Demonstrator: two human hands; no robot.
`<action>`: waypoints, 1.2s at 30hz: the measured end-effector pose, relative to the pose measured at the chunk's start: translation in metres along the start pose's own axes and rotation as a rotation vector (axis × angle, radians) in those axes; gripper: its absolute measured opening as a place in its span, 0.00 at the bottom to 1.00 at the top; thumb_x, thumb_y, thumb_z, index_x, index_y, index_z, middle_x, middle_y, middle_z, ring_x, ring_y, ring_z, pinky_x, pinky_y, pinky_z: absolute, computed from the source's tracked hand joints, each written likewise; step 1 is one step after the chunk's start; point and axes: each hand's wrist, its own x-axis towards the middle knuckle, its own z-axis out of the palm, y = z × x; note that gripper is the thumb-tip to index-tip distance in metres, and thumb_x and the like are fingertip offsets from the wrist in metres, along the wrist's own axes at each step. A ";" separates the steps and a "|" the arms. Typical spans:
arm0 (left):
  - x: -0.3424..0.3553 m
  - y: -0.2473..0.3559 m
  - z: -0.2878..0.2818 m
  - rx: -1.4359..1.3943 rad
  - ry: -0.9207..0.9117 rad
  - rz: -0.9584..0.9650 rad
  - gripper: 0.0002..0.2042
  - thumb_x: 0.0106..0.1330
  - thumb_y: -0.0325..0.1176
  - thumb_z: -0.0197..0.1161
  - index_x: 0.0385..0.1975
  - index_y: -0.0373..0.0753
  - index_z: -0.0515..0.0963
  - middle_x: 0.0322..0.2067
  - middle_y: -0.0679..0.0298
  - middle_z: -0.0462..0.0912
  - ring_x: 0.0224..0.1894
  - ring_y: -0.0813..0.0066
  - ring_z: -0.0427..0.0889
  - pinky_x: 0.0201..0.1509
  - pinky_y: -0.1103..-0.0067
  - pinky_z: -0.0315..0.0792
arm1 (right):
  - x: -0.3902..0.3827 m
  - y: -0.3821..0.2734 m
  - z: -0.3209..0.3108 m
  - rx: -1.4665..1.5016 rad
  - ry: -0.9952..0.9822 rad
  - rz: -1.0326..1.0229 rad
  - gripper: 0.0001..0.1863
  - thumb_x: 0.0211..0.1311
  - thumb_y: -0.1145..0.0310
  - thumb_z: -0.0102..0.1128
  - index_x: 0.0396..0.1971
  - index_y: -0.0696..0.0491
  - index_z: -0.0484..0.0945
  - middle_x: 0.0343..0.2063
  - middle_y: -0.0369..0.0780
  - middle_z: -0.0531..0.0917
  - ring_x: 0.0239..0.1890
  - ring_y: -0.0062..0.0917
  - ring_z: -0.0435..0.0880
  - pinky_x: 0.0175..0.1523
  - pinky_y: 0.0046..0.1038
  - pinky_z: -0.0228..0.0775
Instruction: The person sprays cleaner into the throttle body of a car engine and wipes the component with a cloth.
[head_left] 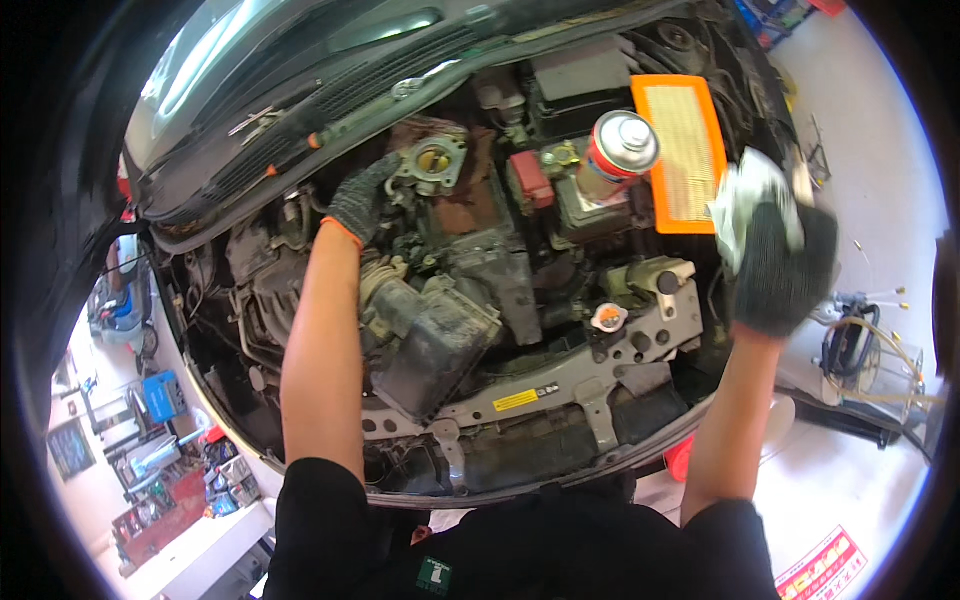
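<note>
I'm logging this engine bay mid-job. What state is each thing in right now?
Left hand: gloved, resting on the throttle body.
Throttle body: uncovered, its bore open to view.
Right hand: gloved, raised, gripping a white rag.
Spray can: upright, standing in the bay.
Air filter: out of its housing, lying flat.
Radiator cap: on.
Hood: raised.

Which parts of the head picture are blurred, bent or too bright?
Head view: the right hand with its white rag is smeared by motion; the left hand at the throttle body is sharp; the hood edge bends near the rim; the floor is overexposed.
</note>
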 end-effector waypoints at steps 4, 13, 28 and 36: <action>0.010 -0.006 -0.002 -0.059 0.007 0.013 0.13 0.64 0.39 0.69 0.44 0.41 0.83 0.31 0.64 0.85 0.25 0.73 0.81 0.24 0.77 0.75 | -0.100 -0.058 0.072 0.414 -0.124 -0.112 0.15 0.67 0.64 0.60 0.47 0.58 0.80 0.43 0.45 0.85 0.44 0.29 0.86 0.50 0.30 0.77; 0.001 -0.002 0.015 -0.004 0.091 0.027 0.09 0.61 0.40 0.72 0.33 0.43 0.82 0.24 0.67 0.80 0.19 0.75 0.77 0.17 0.79 0.67 | -0.054 -0.053 0.282 -0.125 -0.945 -0.248 0.14 0.59 0.62 0.60 0.42 0.49 0.86 0.45 0.50 0.84 0.48 0.46 0.83 0.54 0.43 0.75; 0.006 -0.001 0.009 0.077 -0.006 0.056 0.13 0.64 0.41 0.69 0.43 0.40 0.83 0.34 0.67 0.85 0.29 0.77 0.81 0.28 0.81 0.74 | -0.025 -0.057 0.302 -0.350 -1.135 -0.381 0.16 0.58 0.57 0.59 0.39 0.51 0.86 0.40 0.50 0.86 0.45 0.45 0.85 0.52 0.43 0.76; -0.006 0.007 0.017 0.182 0.064 0.035 0.16 0.62 0.42 0.71 0.45 0.40 0.83 0.35 0.68 0.84 0.27 0.78 0.79 0.26 0.79 0.74 | -0.045 -0.057 0.295 -0.270 -0.905 -0.022 0.22 0.62 0.54 0.54 0.43 0.56 0.85 0.44 0.53 0.84 0.49 0.48 0.83 0.55 0.44 0.75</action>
